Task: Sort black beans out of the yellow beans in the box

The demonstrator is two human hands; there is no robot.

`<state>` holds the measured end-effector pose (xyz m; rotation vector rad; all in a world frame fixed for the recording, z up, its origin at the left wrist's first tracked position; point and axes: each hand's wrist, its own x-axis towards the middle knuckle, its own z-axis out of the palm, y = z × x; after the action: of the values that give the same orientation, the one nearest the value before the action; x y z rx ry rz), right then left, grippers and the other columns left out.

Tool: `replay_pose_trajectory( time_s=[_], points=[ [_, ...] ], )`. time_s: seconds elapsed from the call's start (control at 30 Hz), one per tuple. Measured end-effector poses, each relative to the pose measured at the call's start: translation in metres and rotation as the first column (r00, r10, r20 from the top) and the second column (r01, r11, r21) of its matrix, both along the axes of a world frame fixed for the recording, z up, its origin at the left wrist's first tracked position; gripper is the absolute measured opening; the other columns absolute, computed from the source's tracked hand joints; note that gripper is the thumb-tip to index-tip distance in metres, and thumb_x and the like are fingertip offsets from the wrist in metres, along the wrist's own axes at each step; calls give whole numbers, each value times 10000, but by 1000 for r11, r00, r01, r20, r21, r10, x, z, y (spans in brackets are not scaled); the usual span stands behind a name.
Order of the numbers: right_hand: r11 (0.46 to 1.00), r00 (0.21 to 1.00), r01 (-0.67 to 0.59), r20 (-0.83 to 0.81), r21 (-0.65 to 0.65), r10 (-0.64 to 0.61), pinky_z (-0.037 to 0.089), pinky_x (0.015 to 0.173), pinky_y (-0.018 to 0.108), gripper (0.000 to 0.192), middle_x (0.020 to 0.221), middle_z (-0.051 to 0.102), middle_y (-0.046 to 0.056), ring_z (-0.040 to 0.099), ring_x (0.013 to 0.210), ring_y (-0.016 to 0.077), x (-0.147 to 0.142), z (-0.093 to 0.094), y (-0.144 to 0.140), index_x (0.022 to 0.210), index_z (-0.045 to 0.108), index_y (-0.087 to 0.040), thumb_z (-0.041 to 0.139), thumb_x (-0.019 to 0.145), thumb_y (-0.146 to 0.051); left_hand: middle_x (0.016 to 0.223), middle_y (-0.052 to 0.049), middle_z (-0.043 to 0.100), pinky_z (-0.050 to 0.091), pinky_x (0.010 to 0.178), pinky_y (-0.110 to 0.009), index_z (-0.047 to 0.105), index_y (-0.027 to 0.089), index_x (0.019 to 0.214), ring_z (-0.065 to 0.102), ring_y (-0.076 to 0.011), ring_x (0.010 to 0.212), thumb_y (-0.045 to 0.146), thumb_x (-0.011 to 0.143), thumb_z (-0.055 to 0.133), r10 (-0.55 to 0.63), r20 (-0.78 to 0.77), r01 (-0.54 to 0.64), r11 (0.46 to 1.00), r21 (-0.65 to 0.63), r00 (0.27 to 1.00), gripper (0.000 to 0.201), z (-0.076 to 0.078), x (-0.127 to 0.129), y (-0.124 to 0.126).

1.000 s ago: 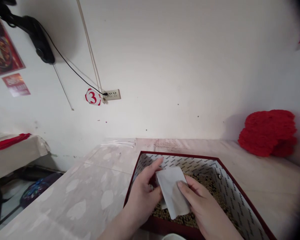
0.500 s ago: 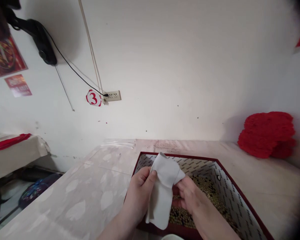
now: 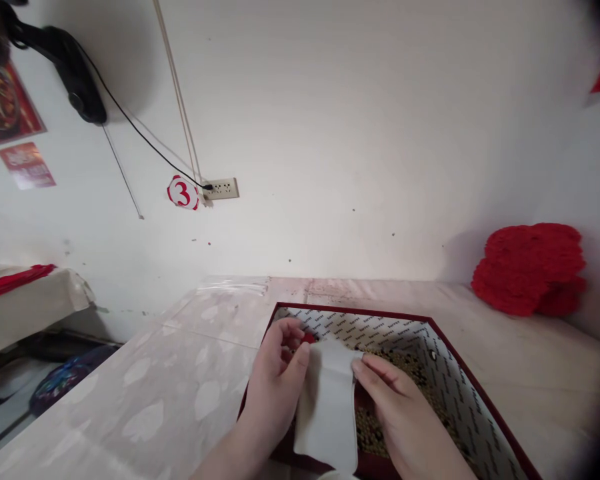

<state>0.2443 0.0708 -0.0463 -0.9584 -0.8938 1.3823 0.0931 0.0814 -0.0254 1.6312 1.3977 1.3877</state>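
Both hands pinch one white pouch (image 3: 327, 407) between them. The left hand (image 3: 275, 393) has its grip clamped on the pouch's upper left edge, thumb on the front and fingers curled behind. The right hand (image 3: 403, 417) presses its fingertips (image 3: 363, 365) on the upper right corner; its thumb is hidden, so how firmly that grip is closed cannot be told. The pouch hangs lengthwise, its rounded lower end down near the bottom edge of the view, over the near left part of an open box (image 3: 447, 377).

The box has a dark red rim and white printed inner walls, and its floor is covered with small brownish beans (image 3: 410, 370). Something small and red (image 3: 308, 339) shows just above the left thumb, too hidden to make out. The box's near wall lies under the wrists; its far wall and right wall stand free of the hands.

The box sits on a pale mottled table (image 3: 180, 393). To the left of the box the table surface is bare up to its edge; behind the box it runs to the white wall (image 3: 355, 133). A red pile (image 3: 530, 267) rests at the far right, well apart from the hands.
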Motion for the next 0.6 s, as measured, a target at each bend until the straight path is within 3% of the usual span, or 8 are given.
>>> replay_pose_trajectory(
  time_s=[0.07, 0.13, 0.23, 0.37, 0.5, 0.6],
  points=[
    [1000, 999, 25, 39, 6, -25, 430, 701, 287, 239, 740, 676, -2, 536, 708, 178, 1, -1, 0, 810, 705, -221, 673, 720, -440, 832, -14, 580, 419, 675, -268, 540, 195, 858, 551, -158, 756, 267, 865, 462, 9, -132, 0, 998, 68, 991, 106, 1, -1, -2],
    [998, 993, 9, 117, 56, -15, 427, 747, 294, 237, 770, 675, 2, 547, 760, 190, 2, -1, -2, 834, 710, -228, 643, 749, -439, 750, -14, 569, 400, 668, -273, 530, 191, 723, 542, -165, 743, 291, 883, 442, -58, -254, 86, 991, 103, 966, 208, 2, 0, -4],
    [986, 953, -43, 304, 164, -9, 412, 782, 285, 225, 792, 659, -4, 551, 804, 195, 4, -1, -3, 824, 709, -245, 581, 800, -429, 746, -31, 588, 393, 683, -283, 564, 186, 711, 548, -178, 761, 341, 877, 463, -137, -363, 192, 974, 121, 922, 248, 4, 1, -6],
    [969, 896, -103, 445, 223, -7, 412, 728, 272, 257, 710, 601, -11, 552, 786, 199, 5, 2, -3, 703, 660, -239, 531, 826, -424, 764, -37, 595, 395, 670, -282, 581, 182, 730, 555, -196, 762, 341, 716, 651, -78, -441, 140, 984, 110, 894, 174, 5, 4, -8],
    [949, 868, -152, 497, 275, -5, 419, 679, 271, 280, 691, 582, -10, 528, 704, 182, 4, 4, -3, 679, 622, -225, 500, 832, -426, 744, -21, 601, 383, 693, -275, 590, 186, 711, 551, -183, 760, 247, 753, 573, -83, -422, 123, 990, 68, 903, 76, 4, 6, -7],
    [956, 880, -118, 475, 270, -25, 435, 680, 284, 259, 669, 587, -6, 524, 673, 182, 3, 0, -4, 677, 634, -217, 543, 796, -428, 659, -2, 554, 366, 637, -250, 576, 177, 637, 520, -152, 682, 257, 831, 468, -174, -270, 171, 985, -36, 947, 236, 3, 5, -4]
  ],
)
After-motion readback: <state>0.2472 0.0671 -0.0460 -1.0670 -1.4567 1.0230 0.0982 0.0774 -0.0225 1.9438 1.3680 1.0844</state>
